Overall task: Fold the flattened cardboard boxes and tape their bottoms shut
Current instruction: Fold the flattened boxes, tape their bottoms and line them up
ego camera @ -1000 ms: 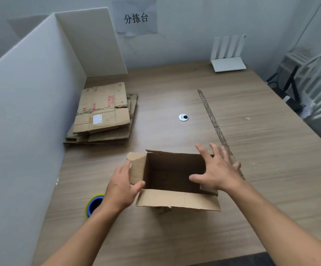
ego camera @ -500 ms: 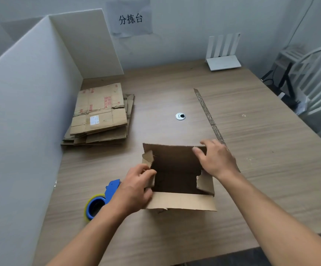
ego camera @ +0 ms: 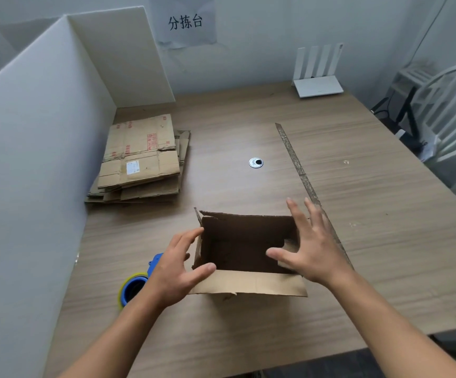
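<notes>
- Flanking the box (ego camera: 248,285), the left hand (ego camera: 179,271) and right hand (ego camera: 310,249) have fingers spread straight, gripping nothing; the left thumb touches the near flap.
- Box stands open-topped at 6 o'clock on the wood-grain table (ego camera: 371,255); a blue tape roll (ego camera: 134,287) lies at its 9 o'clock, partly hidden by the left hand.
- A flat, corrugated cardboard stack (ego camera: 142,159) lies at 11 o'clock.

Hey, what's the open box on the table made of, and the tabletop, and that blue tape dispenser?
Open box: matte brown corrugated cardboard, judging by its ragged, torn flap edges. Table: wood-grain surface with low sheen, probably laminate, possibly real wood. Tape dispenser: smooth blue body, likely plastic.
</notes>
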Demonstrator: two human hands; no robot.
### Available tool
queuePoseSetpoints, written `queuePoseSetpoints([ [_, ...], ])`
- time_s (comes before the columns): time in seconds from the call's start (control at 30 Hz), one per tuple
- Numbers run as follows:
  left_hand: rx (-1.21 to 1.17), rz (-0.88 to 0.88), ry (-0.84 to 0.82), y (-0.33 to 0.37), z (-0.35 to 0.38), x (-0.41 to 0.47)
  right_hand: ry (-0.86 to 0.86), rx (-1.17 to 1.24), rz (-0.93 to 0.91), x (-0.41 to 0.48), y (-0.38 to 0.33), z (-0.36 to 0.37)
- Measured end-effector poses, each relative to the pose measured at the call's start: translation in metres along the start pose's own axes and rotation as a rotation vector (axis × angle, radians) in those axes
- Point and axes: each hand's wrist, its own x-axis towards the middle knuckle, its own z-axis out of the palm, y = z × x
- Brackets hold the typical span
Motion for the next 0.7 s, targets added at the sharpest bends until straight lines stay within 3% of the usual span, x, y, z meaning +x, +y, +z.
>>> queuePoseSetpoints([
  [0.13,0.146,0.107,-0.162,0.004,-0.006,-0.005,-0.02,-0.041,0.013,0.0,-0.016,0.015],
  [0.27,0.428,0.205,-0.344,0.005,-0.008,-0.007,0.06,0.153,-0.023,0.001,-0.012,0.015],
  [0.33,0.455,0.25,-0.276,-0.001,-0.006,-0.007,0.11,0.196,-0.086,-0.002,-0.008,0.014],
  [0.47,0.154,0.203,-0.074,-0.008,0.0,-0.003,0.201,0.183,-0.229,-0.009,-0.001,0.015],
  [0.57,0.112,0.17,0.019,-0.008,0.007,0.002,0.104,0.296,-0.135,-0.01,0.0,0.007],
  [0.7,0.069,0.103,0.208,-0.006,0.013,0.01,0.209,0.526,-0.087,-0.007,0.012,0.0],
])
